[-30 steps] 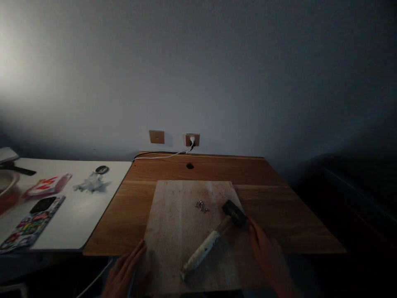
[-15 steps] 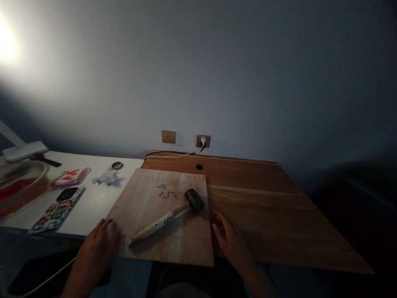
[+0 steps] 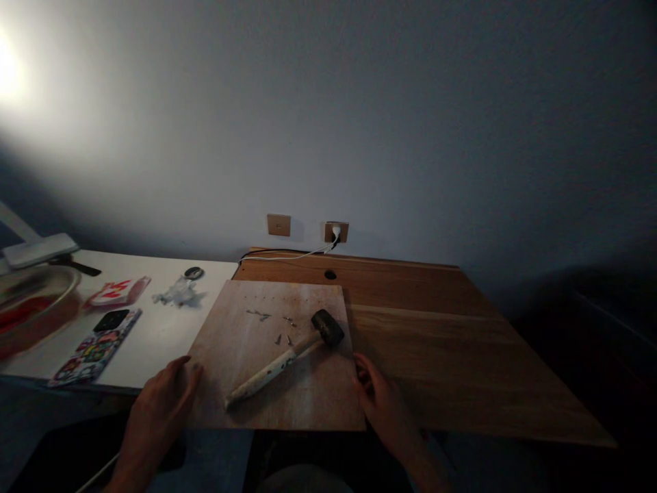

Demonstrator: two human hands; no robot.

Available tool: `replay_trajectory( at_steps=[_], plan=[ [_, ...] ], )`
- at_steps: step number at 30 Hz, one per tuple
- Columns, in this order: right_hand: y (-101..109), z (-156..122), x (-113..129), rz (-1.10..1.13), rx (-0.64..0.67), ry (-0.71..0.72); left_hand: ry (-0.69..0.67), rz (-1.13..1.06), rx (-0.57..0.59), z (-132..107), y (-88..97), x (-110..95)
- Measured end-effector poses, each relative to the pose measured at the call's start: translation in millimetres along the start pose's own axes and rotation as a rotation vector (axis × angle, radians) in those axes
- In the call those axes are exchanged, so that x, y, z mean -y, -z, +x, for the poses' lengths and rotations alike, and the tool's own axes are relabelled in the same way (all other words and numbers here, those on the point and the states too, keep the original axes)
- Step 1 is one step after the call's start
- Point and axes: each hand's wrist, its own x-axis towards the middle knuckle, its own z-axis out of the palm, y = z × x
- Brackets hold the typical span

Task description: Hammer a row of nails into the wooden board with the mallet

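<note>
A square wooden board (image 3: 220, 335) lies in front of me, and a mallet (image 3: 267, 373) with a black head and worn pale handle rests diagonally on it. Several small screws or nails (image 3: 288, 339) are scattered above the handle; they are too small to tell which. My left hand (image 3: 167, 394) grips the board's left edge, thumb near the top surface and fingers along the side. At the opposite edge, my right hand (image 3: 382, 397) is closed with curled fingers against the board. Its fingertips are partly hidden.
Beneath the board is a brown wooden desk (image 3: 462, 363). On the white table (image 3: 138, 349) at left are a patterned phone (image 3: 95, 348), a red-and-white packet (image 3: 117, 293), crumpled plastic (image 3: 179, 293), a round dark lid (image 3: 194, 273) and a bowl (image 3: 66, 294). Cables run to a wall socket (image 3: 336, 232).
The board has shifted slightly right. The mallet moved right with it, and the small metal pieces have spread apart. My right hand has closed onto the board's edge.
</note>
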Motion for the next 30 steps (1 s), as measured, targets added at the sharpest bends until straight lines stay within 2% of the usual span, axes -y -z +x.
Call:
replay_trajectory(
  at_steps=[4,7,10,14,16,20,22,24,26,29,30],
  plan=[
    [23.1,2.6,-19.4,-0.034,-0.076,-0.063,0.017,-0.083,0.085,-13.1,-5.0,-35.1],
    [52.2,-3.1,-45.4,-0.06,-0.155,-0.128,-0.033,-0.144,0.117,-29.1,-15.9,-65.1],
    [84.6,-19.0,-76.2,-0.104,-0.262,-0.193,-0.102,-0.256,0.203,-44.4,-25.8,-90.5],
    [116.9,-48.4,-103.5,-0.158,-0.38,-0.254,-0.182,-0.351,0.332,-51.6,-31.2,-110.4],
    [124.1,-60.8,-106.6,-0.159,-0.407,-0.279,-0.202,-0.316,0.323,-47.7,-32.2,-115.1],
    [121.2,-73.0,-96.8,-0.186,-0.471,-0.257,-0.36,-0.251,0.21,-30.8,-34.9,-123.6],
    [112.9,-73.6,-86.4,-0.225,-0.552,-0.217,-0.456,-0.242,0.205,-20.8,-37.4,-133.4],
    [101.4,-71.7,-71.7,-0.22,-0.543,-0.177,-0.54,-0.246,0.242,-9.8,-41.5,-149.4],
    [88.7,-67.1,-52.3,-0.162,-0.398,-0.14,-0.625,-0.244,0.316,2.6,-47.2,-171.2],
    [73.6,-54.3,-19.1,-0.122,-0.082,-0.173,-0.713,-0.167,0.443,23.2,-57.1,-210.0],
    [70.6,-48.8,-9.2,-0.094,-0.044,-0.187,-0.734,-0.126,0.479,29.8,-60.0,-222.8]
  ],
)
